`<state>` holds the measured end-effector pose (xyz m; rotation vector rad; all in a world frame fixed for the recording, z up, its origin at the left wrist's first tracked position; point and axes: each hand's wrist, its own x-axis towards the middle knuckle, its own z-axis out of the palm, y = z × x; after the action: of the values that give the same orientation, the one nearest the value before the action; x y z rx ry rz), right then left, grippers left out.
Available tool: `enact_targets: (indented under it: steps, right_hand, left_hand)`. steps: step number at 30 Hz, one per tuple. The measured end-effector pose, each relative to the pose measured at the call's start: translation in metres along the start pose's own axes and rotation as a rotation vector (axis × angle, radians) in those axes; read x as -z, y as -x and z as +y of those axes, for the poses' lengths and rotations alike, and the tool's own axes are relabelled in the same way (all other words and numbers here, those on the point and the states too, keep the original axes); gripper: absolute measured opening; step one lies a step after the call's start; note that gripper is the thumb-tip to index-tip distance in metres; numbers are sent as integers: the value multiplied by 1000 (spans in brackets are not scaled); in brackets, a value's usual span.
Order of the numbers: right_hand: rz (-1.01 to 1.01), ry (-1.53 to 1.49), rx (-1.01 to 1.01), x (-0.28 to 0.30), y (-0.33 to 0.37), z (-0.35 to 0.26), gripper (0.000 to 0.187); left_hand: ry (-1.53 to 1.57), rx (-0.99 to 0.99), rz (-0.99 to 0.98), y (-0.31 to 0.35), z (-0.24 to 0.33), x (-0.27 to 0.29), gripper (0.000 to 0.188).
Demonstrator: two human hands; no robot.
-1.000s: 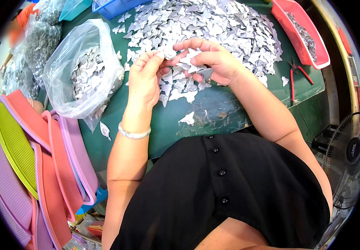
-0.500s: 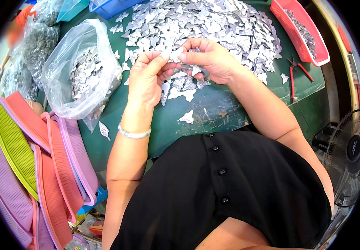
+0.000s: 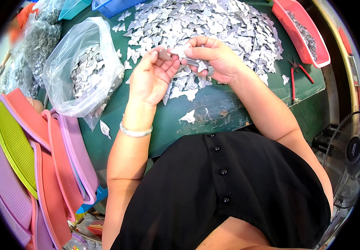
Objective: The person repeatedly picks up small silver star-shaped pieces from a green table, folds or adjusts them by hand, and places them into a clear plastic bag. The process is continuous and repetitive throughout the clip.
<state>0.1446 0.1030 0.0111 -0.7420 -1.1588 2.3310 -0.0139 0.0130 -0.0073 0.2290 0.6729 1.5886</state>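
My left hand, a pale bangle at its wrist, is turned palm up with a flat grey metal piece at its thumb and fingertips. Close beside it, my right hand pinches a silver butterfly-shaped metal piece between thumb and forefinger. More metal lies under its curled fingers, partly hidden, including a shiny narrow strip whose kind I cannot make out. Both hands hover at the near edge of a large pile of silver metal pieces. Below them several loose pieces lie on the green table.
A clear plastic bag of metal pieces stands left. Stacked purple, green and coral baskets fill the lower left. A pink basket and red-handled pliers lie right, near a fan. Another person's orange sleeve shows far left.
My left thumb and fingers have spread from their pinch at the right hand, and the left palm has opened upward. The right hand has shifted slightly, keeping its piece.
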Motion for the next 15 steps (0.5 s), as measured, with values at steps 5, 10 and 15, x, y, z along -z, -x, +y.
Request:
enact_targets:
  steps: [5, 10, 15]
  right_hand:
    - [-11, 101, -18, -4, 4, 0, 11]
    - [-75, 179, -12, -13, 8, -3, 25]
    - [-70, 96, -50, -12, 9, -9, 44]
  left_hand:
    - [169, 130, 4, -2, -6, -1, 32]
    - [64, 55, -19, 1, -11, -9, 28]
    - [32, 83, 18, 3, -7, -10, 20]
